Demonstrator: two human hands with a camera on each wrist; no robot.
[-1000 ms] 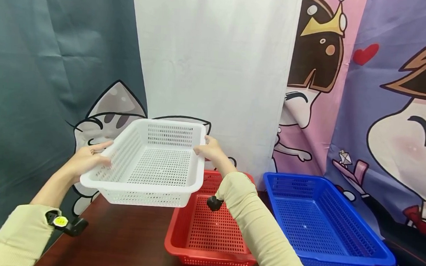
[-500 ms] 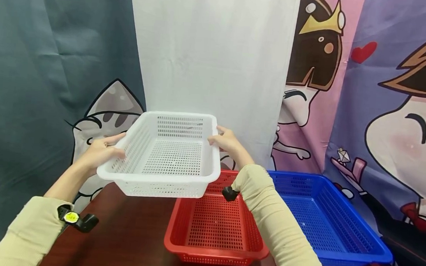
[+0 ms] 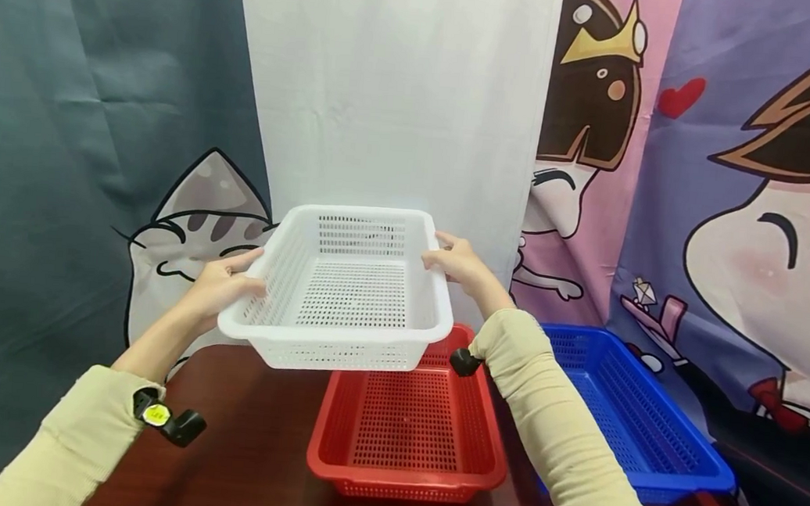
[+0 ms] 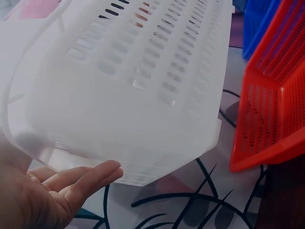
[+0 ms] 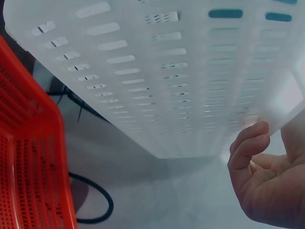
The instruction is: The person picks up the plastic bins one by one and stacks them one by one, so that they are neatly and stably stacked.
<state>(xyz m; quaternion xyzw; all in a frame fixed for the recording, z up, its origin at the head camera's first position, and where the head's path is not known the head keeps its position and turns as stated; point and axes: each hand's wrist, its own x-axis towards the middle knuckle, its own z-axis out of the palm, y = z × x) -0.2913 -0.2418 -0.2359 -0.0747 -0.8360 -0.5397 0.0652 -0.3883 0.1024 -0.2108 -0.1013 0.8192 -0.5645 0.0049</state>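
Observation:
A white perforated plastic basket (image 3: 356, 293) is held in the air, its inside facing me with no contents. My left hand (image 3: 222, 287) grips its left rim, thumb over the inside and fingers outside. On the opposite rim, my right hand (image 3: 462, 263) holds on the same way. In the left wrist view the fingers of the left hand (image 4: 57, 195) lie against the basket's outer wall (image 4: 128, 105). The right wrist view has the right hand (image 5: 271, 176) with fingers bent under the rim. Below the white basket, a red basket (image 3: 406, 476) stands on the table.
A blue basket (image 3: 678, 484) stands to the right of the red one, partly hidden by my right sleeve (image 3: 555, 420). The dark brown table (image 3: 250, 446) reaches back to a printed cloth backdrop (image 3: 395, 88). A wrist camera (image 3: 167, 421) is strapped to my left sleeve.
Both hands have carried the white basket to the right and slightly up, partly over the red basket. The view has shifted slightly; the red and blue baskets stay on the table.

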